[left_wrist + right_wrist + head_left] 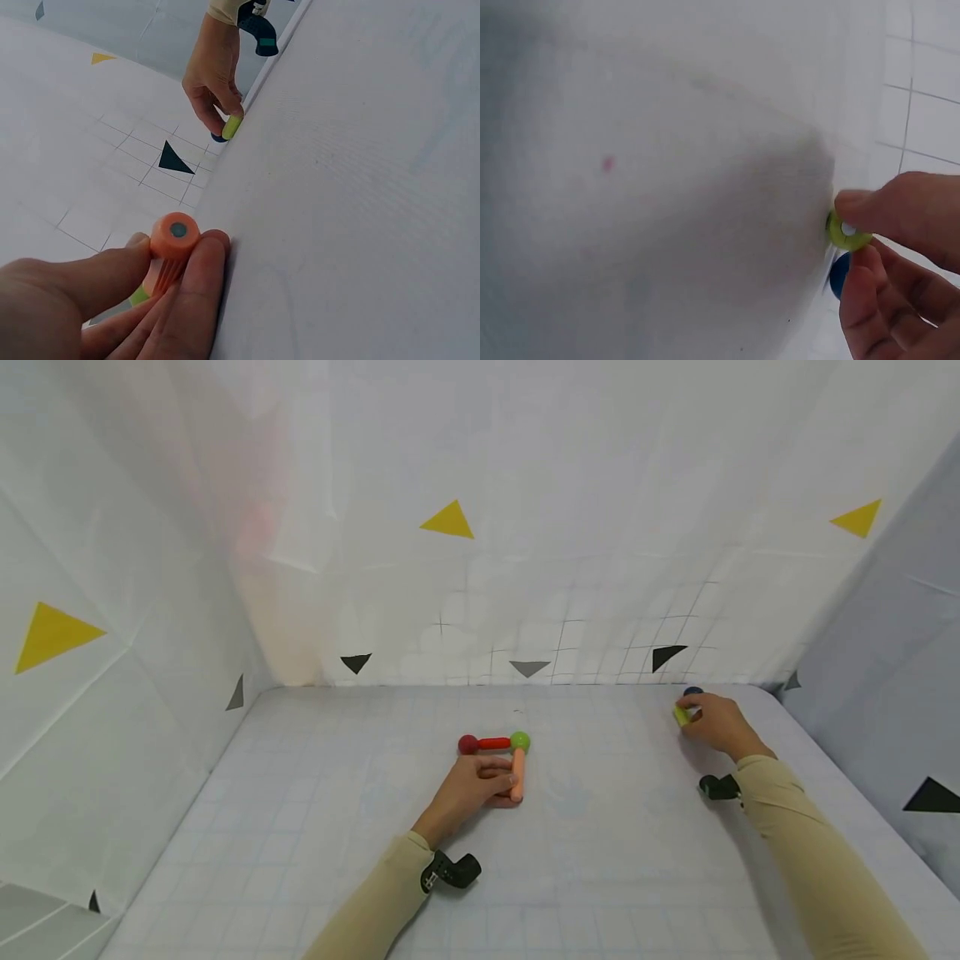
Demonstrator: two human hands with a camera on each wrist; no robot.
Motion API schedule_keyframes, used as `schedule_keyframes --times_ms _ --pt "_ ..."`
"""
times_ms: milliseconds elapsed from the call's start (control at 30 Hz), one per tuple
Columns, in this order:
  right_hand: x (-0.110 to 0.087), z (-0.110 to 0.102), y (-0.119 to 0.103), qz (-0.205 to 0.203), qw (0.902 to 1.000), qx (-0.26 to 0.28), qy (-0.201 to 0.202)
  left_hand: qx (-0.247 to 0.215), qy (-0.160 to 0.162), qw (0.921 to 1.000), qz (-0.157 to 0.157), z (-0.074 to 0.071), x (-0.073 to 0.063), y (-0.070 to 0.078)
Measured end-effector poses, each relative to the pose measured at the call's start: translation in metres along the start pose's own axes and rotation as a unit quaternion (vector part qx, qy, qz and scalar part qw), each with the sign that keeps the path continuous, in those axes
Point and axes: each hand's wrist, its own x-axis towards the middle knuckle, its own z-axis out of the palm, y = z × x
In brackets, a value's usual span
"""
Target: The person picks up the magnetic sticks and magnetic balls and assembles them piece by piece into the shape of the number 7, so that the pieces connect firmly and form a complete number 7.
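Near the middle of the table, my left hand pinches an orange rod between thumb and fingers. The rod's far end meets a green ball, from which a red rod runs left to a dark red ball. In the left wrist view, the orange rod's near end shows a round grey tip. At the far right, my right hand pinches a yellow-green rod. A blue ball lies close by it, partly hidden by the fingers; I cannot tell whether they are joined.
The white table meets a white back wall just beyond my right hand. Side walls rise at left and right. Yellow and black triangles mark the walls. A dark camera juts from each wrist.
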Motion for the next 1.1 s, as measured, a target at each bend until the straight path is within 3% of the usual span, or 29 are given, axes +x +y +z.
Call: schedule_keyframes --times_ms 233,600,1100 --pt "0.002 0.001 -0.002 0.028 0.9993 0.0 -0.024 -0.004 -0.001 1.0 -0.001 0.0 0.0 0.001" --pt "-0.007 0.004 -0.005 -0.003 0.9996 0.029 0.004 -0.008 -0.003 1.0 0.002 0.0 -0.001 0.001" --pt "-0.013 0.005 -0.01 0.03 0.9976 0.063 -0.003 -0.012 -0.006 0.9999 0.002 0.0 -0.001 0.001"
